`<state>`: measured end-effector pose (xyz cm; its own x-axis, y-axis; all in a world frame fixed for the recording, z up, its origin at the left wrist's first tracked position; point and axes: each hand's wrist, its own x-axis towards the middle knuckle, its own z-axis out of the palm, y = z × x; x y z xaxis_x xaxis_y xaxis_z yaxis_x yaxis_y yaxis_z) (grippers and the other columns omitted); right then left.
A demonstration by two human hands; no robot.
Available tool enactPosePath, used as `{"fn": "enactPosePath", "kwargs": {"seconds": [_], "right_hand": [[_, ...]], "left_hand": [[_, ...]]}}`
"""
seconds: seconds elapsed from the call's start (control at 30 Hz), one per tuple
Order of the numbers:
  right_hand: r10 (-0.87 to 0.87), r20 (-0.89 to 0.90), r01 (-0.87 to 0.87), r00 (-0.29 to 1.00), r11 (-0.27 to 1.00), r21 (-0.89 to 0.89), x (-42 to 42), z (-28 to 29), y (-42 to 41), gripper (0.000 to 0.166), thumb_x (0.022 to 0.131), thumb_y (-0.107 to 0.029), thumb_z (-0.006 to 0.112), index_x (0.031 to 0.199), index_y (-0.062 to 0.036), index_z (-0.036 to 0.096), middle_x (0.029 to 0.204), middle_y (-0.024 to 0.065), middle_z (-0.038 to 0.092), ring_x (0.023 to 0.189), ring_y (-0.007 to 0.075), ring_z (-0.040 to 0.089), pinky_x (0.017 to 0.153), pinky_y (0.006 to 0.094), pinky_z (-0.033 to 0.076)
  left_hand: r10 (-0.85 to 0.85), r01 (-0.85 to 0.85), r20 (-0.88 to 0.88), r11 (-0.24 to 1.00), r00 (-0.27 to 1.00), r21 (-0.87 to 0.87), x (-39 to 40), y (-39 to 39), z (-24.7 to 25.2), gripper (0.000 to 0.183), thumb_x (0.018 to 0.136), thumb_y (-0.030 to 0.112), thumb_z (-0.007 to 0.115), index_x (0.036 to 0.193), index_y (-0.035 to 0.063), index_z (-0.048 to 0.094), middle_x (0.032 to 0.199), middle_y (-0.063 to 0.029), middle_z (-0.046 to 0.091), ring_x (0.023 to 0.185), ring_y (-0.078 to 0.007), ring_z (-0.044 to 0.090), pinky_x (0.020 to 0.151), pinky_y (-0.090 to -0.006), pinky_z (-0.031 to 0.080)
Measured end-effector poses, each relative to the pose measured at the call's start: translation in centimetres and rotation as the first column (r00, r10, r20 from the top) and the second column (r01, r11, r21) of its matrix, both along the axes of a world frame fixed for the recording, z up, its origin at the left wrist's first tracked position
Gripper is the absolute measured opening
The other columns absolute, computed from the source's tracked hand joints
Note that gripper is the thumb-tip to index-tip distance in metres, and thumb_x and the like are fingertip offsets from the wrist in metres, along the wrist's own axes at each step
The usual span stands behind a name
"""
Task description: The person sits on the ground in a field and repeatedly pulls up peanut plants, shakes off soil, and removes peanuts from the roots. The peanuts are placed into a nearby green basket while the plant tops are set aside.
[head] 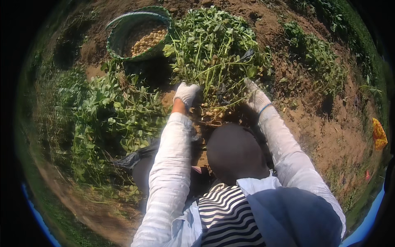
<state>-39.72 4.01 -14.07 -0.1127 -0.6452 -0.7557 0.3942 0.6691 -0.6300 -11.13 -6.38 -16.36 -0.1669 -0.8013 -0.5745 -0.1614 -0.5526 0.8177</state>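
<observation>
Both my hands wear pale knitted work gloves. My left hand (187, 94), its fingers curled, is at the lower left edge of a large heap of uprooted peanut plants (213, 52); whether it grips stems cannot be told. At the heap's lower right side is my right hand (256, 95), fingers extended against the stems. Between the hands, roots with peanut pods (213, 115) lie near my knees. Beyond my left hand stands a green basket (111, 46) holding many loose peanuts (148, 40).
More leafy plants (114, 111) spread over the ground at left. Dark plastic film (132, 158) lies beside my left leg. Bare brown soil (327, 139) extends at right, with further plants (321, 58) at upper right. A yellow patterned item (379, 134) is at the far right.
</observation>
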Motion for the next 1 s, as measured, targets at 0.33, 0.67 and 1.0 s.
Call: {"fn": "enactPosePath", "kwargs": {"seconds": [0.33, 0.67, 1.0], "right_hand": [[0.280, -0.956, -0.894, -0.092, 0.401, 0.203, 5.0, 4.8, -12.7, 0.029, 0.076, -0.003, 0.066, 0.105, -0.0062, 0.060, 0.089, 0.0209, 0.060, 0.085, 0.0353, 0.060, 0.072, 0.0402, 0.050], [0.435, -0.438, -0.462, 0.787, 0.885, 0.048, 7.1, 2.6, -7.3, 0.036, 0.092, -0.033, 0.055, 0.113, -0.0037, 0.056, 0.085, 0.0116, 0.058, 0.078, 0.0209, 0.059, 0.066, 0.0348, 0.050], [0.916, -0.199, -0.935, 0.348, 0.354, -0.005, 0.6, 12.6, 1.6, 0.031, 0.095, -0.036, 0.058, 0.108, -0.0074, 0.064, 0.084, 0.0046, 0.068, 0.075, 0.0143, 0.065, 0.064, 0.0276, 0.051]], "left_hand": [[-0.150, 0.145, -0.216, 0.989, 0.965, -0.041, 0.5, -0.1, 5.6, 0.093, 0.076, 0.039, 0.075, 0.138, -0.0121, 0.028, 0.126, -0.0198, 0.054, 0.116, -0.0248, 0.052, 0.100, -0.0341, 0.039], [0.229, -0.206, 0.313, 0.973, 0.922, -0.105, 1.5, 0.9, -2.4, 0.083, 0.077, 0.040, 0.067, 0.139, -0.0075, 0.037, 0.126, -0.0249, 0.057, 0.114, -0.0291, 0.057, 0.094, -0.0317, 0.046], [0.383, -0.386, 0.049, 0.911, 0.923, 0.146, -0.1, 2.0, 3.8, 0.048, 0.081, 0.038, 0.070, 0.111, 0.0020, 0.059, 0.097, -0.0087, 0.063, 0.082, -0.0188, 0.054, 0.074, -0.0369, 0.046]]}}
